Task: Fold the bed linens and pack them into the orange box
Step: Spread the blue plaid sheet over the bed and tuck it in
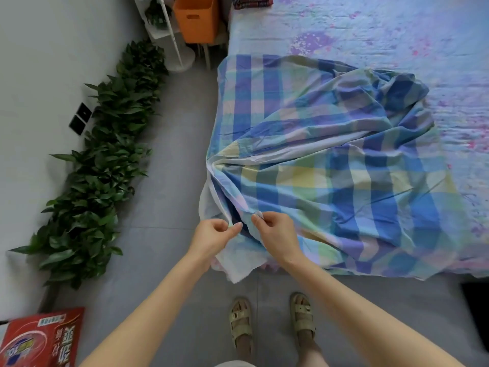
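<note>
A rumpled blue, yellow and green plaid sheet (330, 165), white underneath, is pinched at its lower-centre edge by the left hand (211, 235) and right hand (275, 233).

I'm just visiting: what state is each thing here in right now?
Plaid sheet: unfolded, crumpled on the bed, corner hanging off.
Left hand: pinches the sheet's corner.
Right hand: pinches the sheet beside it.
Orange box: upright beside the bed, inside hidden.
Dark checked cloth: folded, on the bed.
</note>
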